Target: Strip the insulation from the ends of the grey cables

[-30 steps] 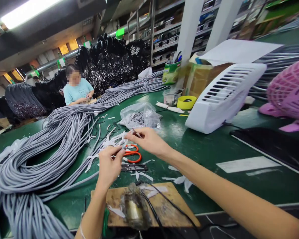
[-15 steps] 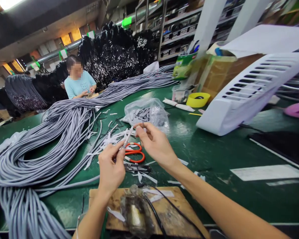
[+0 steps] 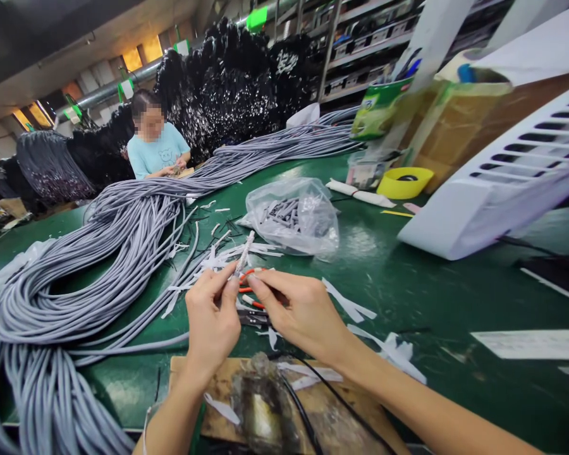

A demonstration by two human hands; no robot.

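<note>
A grey cable (image 3: 243,254) with a stripped, whitish end points up and away between my hands. My left hand (image 3: 213,316) pinches it just below the stripped part. Close beside it, my right hand (image 3: 296,306) has thumb and forefinger closed near the base of the bared end; what they grip is hidden. Beneath the fingers lie orange-handled scissors (image 3: 252,302), partly covered, and black snips (image 3: 253,317). White strips (image 3: 218,256) are scattered behind the hands. A clear plastic bag (image 3: 318,221) of small grey pieces lies beyond them.
A big bundle of grey cables (image 3: 123,253) fills the left side. A wooden board (image 3: 218,373) bears a soiled metal device (image 3: 260,404) with black cords. At right stand a white slatted appliance (image 3: 459,215) and yellow tape roll (image 3: 405,182). A co-worker (image 3: 157,148) sits across the table.
My right hand has come down from the cable's tip to its base, nearer my left hand, and now covers more of the scissors. The view has shifted slightly.
</note>
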